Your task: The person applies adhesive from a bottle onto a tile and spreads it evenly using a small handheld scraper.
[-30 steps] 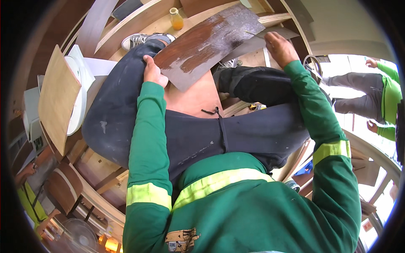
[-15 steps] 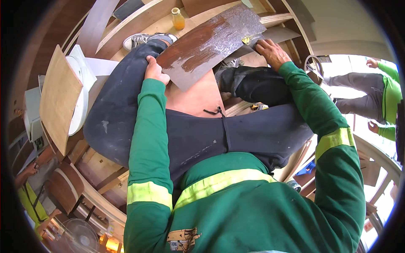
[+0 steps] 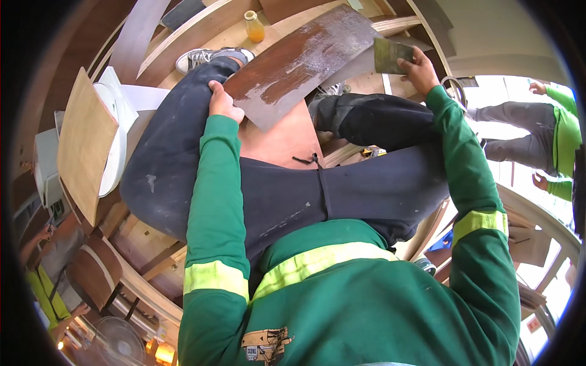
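Note:
My left hand (image 3: 226, 104) is closed on the near-left edge of a long rectangular sheet (image 3: 299, 58), brown with grey, wet-looking smears and a bare grey lower end. Raised beside the sheet's far right end, my right hand (image 3: 419, 70) grips a flat olive spreader (image 3: 387, 56). A second grey sheet (image 3: 351, 73) lies partly under the smeared one. A pinkish board (image 3: 278, 137) rests between my bent legs, below the sheets.
A bottle of orange liquid (image 3: 254, 30) stands on the wooden frame (image 3: 183, 30) beyond my shoe. Plywood and white pieces (image 3: 85, 140) lean at left. A person in grey trousers (image 3: 519, 152) is at right, another (image 3: 49, 293) at lower left; a fan (image 3: 119, 341) sits below.
My right hand went down onto the sheet's right end with the spreader half a second ago and is now lifted up and rightward, the spreader's face turned into view. My left hand stays put.

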Tool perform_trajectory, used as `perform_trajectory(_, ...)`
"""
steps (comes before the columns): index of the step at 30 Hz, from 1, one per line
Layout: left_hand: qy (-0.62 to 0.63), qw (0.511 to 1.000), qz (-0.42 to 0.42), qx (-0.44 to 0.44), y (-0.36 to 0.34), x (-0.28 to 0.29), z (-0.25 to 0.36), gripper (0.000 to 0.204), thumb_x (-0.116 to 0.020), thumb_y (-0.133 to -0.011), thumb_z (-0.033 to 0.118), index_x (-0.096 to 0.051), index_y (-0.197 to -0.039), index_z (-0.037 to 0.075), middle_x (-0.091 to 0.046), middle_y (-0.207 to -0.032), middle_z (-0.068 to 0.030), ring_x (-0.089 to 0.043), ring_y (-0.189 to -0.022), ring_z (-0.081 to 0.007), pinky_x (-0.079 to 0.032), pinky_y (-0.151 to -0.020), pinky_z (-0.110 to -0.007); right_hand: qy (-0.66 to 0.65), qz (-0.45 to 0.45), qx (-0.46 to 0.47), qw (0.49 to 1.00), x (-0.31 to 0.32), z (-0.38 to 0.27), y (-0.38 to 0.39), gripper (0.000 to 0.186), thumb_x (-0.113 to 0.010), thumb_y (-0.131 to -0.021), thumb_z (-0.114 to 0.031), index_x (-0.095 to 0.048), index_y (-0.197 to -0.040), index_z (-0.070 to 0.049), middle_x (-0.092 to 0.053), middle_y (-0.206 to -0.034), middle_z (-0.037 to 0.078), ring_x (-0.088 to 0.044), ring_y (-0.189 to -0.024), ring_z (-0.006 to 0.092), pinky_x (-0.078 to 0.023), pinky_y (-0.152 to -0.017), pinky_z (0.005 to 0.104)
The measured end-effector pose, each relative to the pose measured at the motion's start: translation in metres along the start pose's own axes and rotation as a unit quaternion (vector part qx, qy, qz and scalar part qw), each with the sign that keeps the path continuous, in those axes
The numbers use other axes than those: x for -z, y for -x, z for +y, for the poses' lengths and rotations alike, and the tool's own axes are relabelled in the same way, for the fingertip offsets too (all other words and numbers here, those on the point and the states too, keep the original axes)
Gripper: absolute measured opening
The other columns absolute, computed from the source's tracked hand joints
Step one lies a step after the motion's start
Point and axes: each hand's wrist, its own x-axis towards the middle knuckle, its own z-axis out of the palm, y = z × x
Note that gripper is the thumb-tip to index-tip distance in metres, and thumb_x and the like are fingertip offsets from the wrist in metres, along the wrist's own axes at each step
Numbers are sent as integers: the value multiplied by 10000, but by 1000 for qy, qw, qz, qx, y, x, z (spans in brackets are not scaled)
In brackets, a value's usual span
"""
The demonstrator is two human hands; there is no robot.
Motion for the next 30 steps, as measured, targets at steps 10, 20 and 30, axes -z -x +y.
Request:
perform_trajectory(10, 30, 998, -47, -18, 5, -2, -2, 721, -251, -1051, 579, -506, -1348, -27, -575, -1372, -147, -547, -1266, -289, -438, -1087, -457, -346, -59, -159, 923, -66, -9, -3, 120, -598, -980, -107, -606, -1027, 3, -616, -932, 77, -616, -830, 170, -559, -743, 323)
perform_trajectory(20, 99, 987, -126, -27, 2, 7, -7, 617, -400, -1044, 520, -513, -1333, -13, -600, -1323, -110, -591, -1194, -248, -503, -1011, -395, -347, -57, -188, 917, -97, 9, -70, 107, -617, -964, -98, -608, -983, 7, -587, -886, 81, -594, -756, 188, -505, -590, 278)
perform_trajectory(30, 77, 988, -130, -22, 29, 13, -7, 564, -449, -1032, 508, -525, -1321, 29, -609, -1293, -101, -593, -1168, -253, -500, -1011, -433, -289, -50, -195, 936, -98, 14, -54, 98, -635, -934, -80, -584, -974, -6, -580, -871, 91, -575, -718, 183, -467, -534, 273)
